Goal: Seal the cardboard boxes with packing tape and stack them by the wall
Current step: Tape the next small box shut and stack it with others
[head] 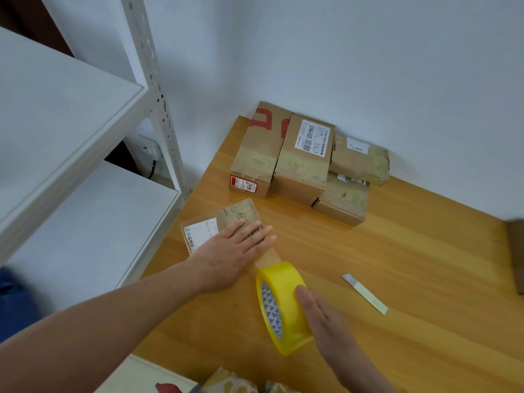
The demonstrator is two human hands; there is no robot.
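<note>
A small flat cardboard box (207,224) with a white label lies on the wooden table (411,251) near its left edge. My left hand (229,251) presses flat on the box's right end, fingers spread over taped cardboard. A strip of tape runs from under those fingers to a yellow roll of packing tape (280,304), which my right hand (320,310) grips from the right side. Several taped boxes (303,157) stand stacked against the white wall at the back of the table.
A loose cutter blade (364,293) lies on the table right of the roll. White metal shelving (85,131) stands close on the left. More taped boxes (232,382) show at the bottom edge. A brown object (517,251) sits at the right edge.
</note>
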